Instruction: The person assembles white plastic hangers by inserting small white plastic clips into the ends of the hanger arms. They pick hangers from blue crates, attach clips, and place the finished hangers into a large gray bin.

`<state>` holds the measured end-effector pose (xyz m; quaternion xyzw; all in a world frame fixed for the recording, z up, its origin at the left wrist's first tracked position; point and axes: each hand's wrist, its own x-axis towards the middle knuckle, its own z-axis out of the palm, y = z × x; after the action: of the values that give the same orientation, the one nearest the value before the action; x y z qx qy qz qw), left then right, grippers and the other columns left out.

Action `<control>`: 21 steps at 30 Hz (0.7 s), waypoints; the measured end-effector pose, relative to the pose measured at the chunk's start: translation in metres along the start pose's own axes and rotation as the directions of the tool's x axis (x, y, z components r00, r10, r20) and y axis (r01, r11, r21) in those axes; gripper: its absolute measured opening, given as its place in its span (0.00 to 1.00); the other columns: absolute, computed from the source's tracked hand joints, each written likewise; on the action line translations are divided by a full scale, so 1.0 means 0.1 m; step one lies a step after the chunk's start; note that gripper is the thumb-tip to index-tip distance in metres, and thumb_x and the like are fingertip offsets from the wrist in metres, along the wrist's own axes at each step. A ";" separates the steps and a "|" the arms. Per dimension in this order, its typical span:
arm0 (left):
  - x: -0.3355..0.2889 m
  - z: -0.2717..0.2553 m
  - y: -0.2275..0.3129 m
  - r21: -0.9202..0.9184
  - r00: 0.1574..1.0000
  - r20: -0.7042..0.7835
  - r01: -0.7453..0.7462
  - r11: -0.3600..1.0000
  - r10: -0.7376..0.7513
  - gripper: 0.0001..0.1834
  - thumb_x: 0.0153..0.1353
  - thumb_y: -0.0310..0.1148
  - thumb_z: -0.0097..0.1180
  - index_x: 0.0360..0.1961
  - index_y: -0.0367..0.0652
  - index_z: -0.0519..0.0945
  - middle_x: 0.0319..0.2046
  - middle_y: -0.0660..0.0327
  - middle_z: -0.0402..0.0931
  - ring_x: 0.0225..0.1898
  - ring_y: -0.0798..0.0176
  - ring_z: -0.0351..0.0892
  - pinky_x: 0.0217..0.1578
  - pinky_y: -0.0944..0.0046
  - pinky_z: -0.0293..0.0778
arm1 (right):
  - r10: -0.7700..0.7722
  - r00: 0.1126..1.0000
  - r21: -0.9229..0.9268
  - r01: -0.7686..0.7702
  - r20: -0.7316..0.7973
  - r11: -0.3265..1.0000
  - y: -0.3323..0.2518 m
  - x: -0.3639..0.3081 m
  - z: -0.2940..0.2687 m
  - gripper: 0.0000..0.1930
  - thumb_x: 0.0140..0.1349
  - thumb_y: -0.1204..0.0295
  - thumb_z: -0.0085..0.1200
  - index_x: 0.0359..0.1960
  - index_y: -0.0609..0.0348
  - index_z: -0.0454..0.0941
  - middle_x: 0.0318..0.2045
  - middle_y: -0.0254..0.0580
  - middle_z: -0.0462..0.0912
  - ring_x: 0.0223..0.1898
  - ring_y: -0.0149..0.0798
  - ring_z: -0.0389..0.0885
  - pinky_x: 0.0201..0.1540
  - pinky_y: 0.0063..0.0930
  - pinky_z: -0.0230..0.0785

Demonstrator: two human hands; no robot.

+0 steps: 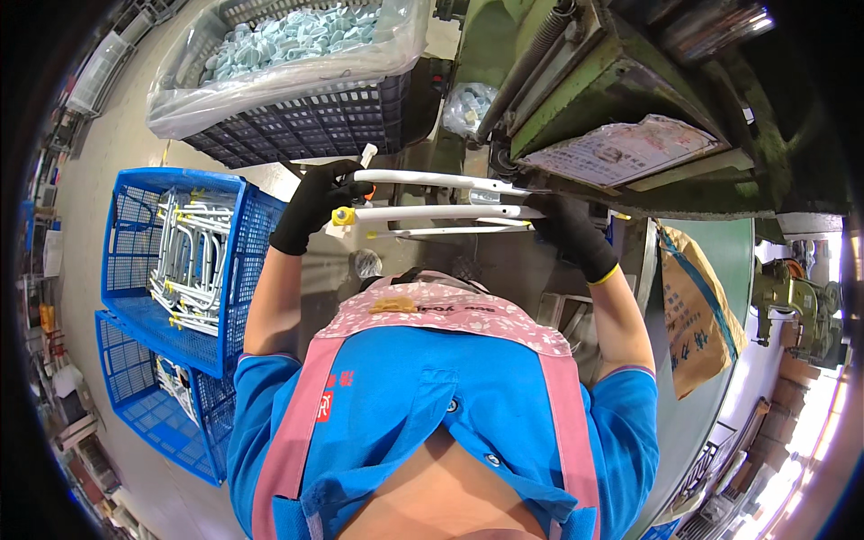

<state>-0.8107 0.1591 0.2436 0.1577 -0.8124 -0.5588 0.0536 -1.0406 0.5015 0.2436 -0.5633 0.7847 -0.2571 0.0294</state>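
Observation:
Both my hands wear black gloves and are raised in front of a green machine. Between them, roughly level, lies a white tube frame [423,213] with two slightly curved bars side by side. My left hand [317,202] is closed around its left end, beside a yellow end piece [343,216]. At the opposite end, my right hand [573,236] grips the bars, its fingers partly hidden. Just below runs a thinner white tube [454,230] with yellow ends; I cannot tell whether it joins the frame. A white piece [368,155] sticks up near my left fingers.
A black crate [306,121], lined with clear plastic, holds many pale blue parts [292,40]. Blue crates [236,261] at left contain white bent tubes [191,252]. The green machine [621,99] rises close ahead of my right hand. A brown paper sack [697,310] lies at right.

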 end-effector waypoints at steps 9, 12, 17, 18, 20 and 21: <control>-0.01 0.05 0.00 0.069 0.994 -0.020 0.107 0.992 -0.106 0.14 0.56 0.38 0.62 0.38 0.39 0.82 0.23 0.63 0.78 0.26 0.72 0.74 0.31 0.68 0.69 | -0.081 0.997 -0.148 0.079 -0.007 0.986 0.08 0.00 0.09 0.15 0.46 0.69 0.60 0.39 0.55 0.82 0.29 0.52 0.81 0.31 0.54 0.80 0.35 0.42 0.72; 0.05 0.05 -0.10 0.026 0.996 0.027 0.083 0.996 -0.083 0.14 0.57 0.36 0.62 0.40 0.38 0.82 0.23 0.65 0.78 0.24 0.74 0.74 0.27 0.71 0.68 | -0.020 0.994 -0.011 0.021 0.105 1.000 0.05 0.02 0.12 0.15 0.45 0.70 0.60 0.37 0.55 0.82 0.33 0.52 0.81 0.35 0.55 0.78 0.39 0.42 0.71; 0.16 0.05 -0.32 -0.106 0.990 0.097 0.114 0.988 -0.103 0.13 0.60 0.32 0.59 0.43 0.37 0.81 0.25 0.66 0.80 0.24 0.77 0.75 0.24 0.75 0.67 | -0.009 0.997 -0.160 0.022 0.080 0.987 -0.17 -0.01 0.09 0.15 0.42 0.72 0.60 0.35 0.58 0.81 0.45 0.51 0.77 0.47 0.56 0.73 0.48 0.44 0.66; 0.16 0.04 -0.36 -0.141 0.991 0.107 0.091 0.986 -0.076 0.12 0.60 0.31 0.59 0.43 0.37 0.81 0.25 0.66 0.80 0.24 0.77 0.75 0.24 0.75 0.67 | 0.002 0.995 -0.203 0.018 0.095 0.979 -0.24 -0.03 0.07 0.15 0.41 0.72 0.60 0.35 0.58 0.81 0.47 0.50 0.76 0.49 0.56 0.71 0.50 0.44 0.65; 0.16 0.04 -0.44 -0.208 0.994 0.094 0.080 0.975 -0.062 0.12 0.59 0.31 0.59 0.42 0.37 0.81 0.25 0.66 0.80 0.24 0.76 0.76 0.23 0.75 0.67 | -0.066 0.997 -0.271 0.050 -0.051 0.961 -0.42 -0.07 0.07 0.13 0.47 0.71 0.59 0.38 0.50 0.82 0.52 0.44 0.74 0.46 0.50 0.75 0.48 0.43 0.67; 0.16 0.05 -0.48 -0.198 0.990 0.092 0.122 0.973 -0.105 0.12 0.59 0.32 0.59 0.41 0.37 0.82 0.25 0.65 0.80 0.24 0.76 0.75 0.23 0.75 0.66 | -0.032 0.999 -0.242 0.026 -0.023 0.970 -0.53 -0.15 0.04 0.14 0.47 0.70 0.60 0.38 0.50 0.82 0.49 0.43 0.76 0.42 0.50 0.77 0.43 0.42 0.69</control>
<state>-0.8179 0.1428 0.1961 0.1751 -0.7422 -0.6469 0.0046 -0.9878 0.5012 0.2598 -0.5706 0.8021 -0.1677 -0.0536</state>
